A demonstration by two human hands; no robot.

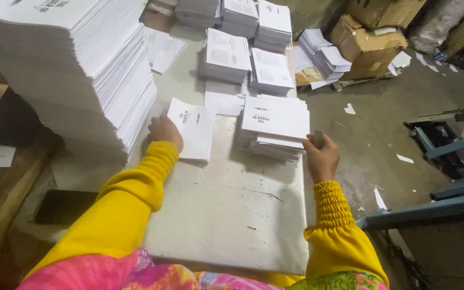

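Looking down: a person in yellow sleeves works at a pale desk (232, 215) covered with printed paper.
Far left: a tall stack of white sheets (76, 70) rises at the desk's edge, leaning slightly.
Left hand (163, 131): rests on the left edge of a folded sheet (193, 128); fingers are curled under and mostly hidden, so I cannot tell whether they pinch the paper or only press it.
Folded sheet: lies flat just right of the left hand, its long axis running away from the person, tilted a little.
Centre: a short pile of folded sheets (275, 126) sits just right of the single sheet, near but apart.
Right hand (322, 156): closed around a small flat grey tool (318, 137), touching the pile's right edge.
Nearer hand: the left is on the sheet; the right is at the pile.
Behind: more paper bundles (243, 48), then cardboard boxes (369, 40) on the floor.
Far right: a blue metal frame (447, 145).
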